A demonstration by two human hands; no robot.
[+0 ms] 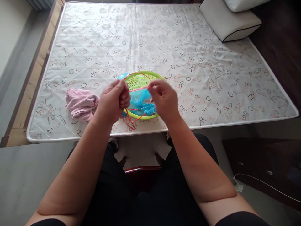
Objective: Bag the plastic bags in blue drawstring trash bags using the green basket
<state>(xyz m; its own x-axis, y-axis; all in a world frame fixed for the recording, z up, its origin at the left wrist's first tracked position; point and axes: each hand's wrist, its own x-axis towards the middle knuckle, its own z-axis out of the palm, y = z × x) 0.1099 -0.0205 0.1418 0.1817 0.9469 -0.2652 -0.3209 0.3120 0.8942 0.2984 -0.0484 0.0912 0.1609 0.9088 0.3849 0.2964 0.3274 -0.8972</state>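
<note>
My left hand [115,99] is closed in a fist on a thin red string [138,89]. From there the string stretches across to my right hand [163,97], whose thumb and fingers pinch it. Loose ends of it dangle below my left hand. Just behind and under both hands sits a lime-green plastic basket [162,75] with a mesh wall. A crumpled blue plastic bag [141,102] lies in the basket, partly hidden by my hands. Left of my left hand lies a bunched pink cloth [81,105], with a bit of red string at its right end.
Everything rests on a white mattress [145,40] printed with letters. A white block-shaped cushion [228,22] and a pillow [244,3] are at the far right corner. A wooden bed frame [44,47] runs along the left. A white cable [265,183] lies at lower right.
</note>
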